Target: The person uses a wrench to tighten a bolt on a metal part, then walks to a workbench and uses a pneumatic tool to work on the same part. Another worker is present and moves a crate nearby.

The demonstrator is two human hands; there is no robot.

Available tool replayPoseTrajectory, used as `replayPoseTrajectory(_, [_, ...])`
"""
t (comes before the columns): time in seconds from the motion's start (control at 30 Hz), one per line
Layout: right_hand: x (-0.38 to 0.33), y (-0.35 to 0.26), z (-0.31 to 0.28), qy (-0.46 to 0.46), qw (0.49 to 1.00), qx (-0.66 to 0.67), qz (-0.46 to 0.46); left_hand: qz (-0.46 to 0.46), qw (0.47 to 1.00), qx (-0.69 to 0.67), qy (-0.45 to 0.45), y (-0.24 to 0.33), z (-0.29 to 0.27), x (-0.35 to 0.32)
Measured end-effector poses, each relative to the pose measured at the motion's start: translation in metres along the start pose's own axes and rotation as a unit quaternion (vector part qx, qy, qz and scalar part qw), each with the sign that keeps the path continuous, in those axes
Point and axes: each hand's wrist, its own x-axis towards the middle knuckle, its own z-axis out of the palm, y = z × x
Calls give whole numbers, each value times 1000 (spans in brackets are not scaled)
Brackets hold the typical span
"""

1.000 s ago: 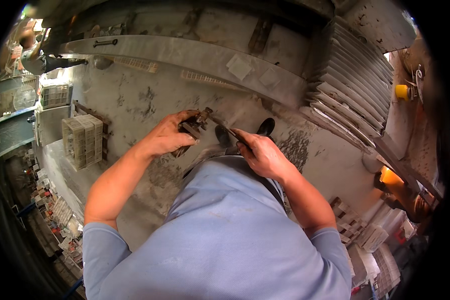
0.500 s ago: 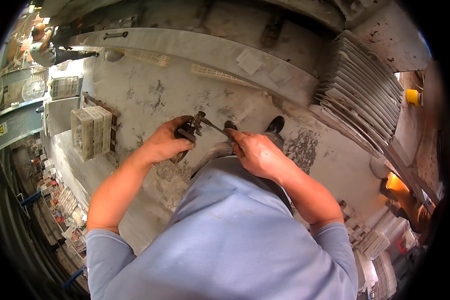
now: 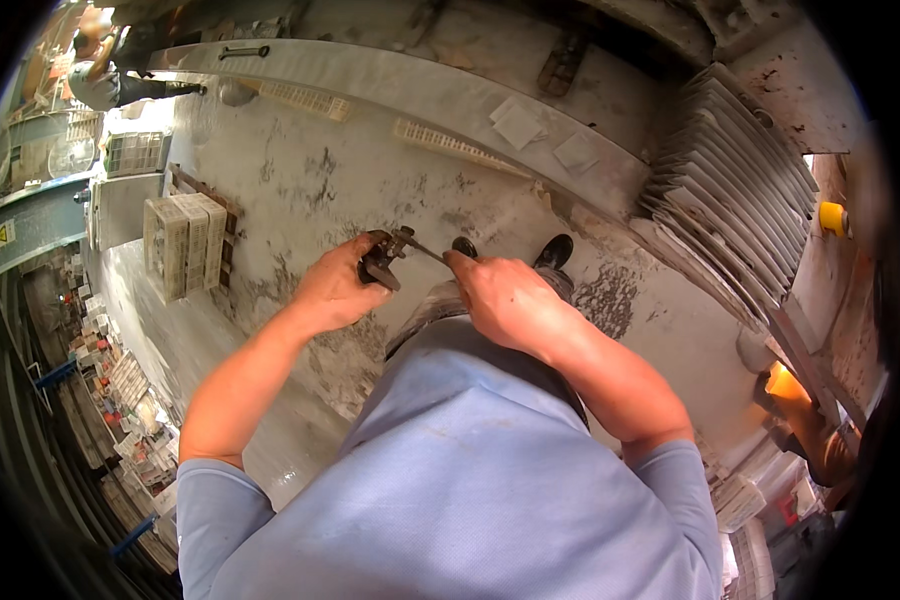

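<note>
Bare stained floor [image 3: 300, 190] ahead; white crates [image 3: 182, 245] left, stacked grey panels [image 3: 730, 190] right.

Your left hand [image 3: 335, 290] wraps around most of the small dark metal part [image 3: 382, 262], so you cannot make out its full shape. The thin metal rod [image 3: 428, 251] runs under your right hand [image 3: 505, 300], and its near end is hidden there. Your light blue shirt [image 3: 450, 480] blocks your legs, leaving only the black shoe tips [image 3: 555, 250] showing. The person in the top left corner [image 3: 95, 75] is too small and bent by the lens to read.
</note>
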Motion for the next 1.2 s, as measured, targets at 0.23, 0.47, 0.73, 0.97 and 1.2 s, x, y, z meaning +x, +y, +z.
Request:
replayPoseTrajectory(0.23, [12,18,13,16,997,58,-53,2,996,-93,5,-24,1,-7])
replayPoseTrajectory(0.47, [23,21,18,-51,996,60,-49,-120,977,-171,-32,-38,12,-19])
replayPoseTrajectory(0.73, [33,26,30,-53,996,64,-30,-99,984,-146,-31,-49,11,-10])
replayPoseTrajectory(0.97, [42,1,40,0,996,90,-25,9,988,-142,58,-71,11,-15])
replayPoseTrajectory(1.2, [89,-47,72,57,998,6,-39,130,969,-143,153,-153,-6,-14])
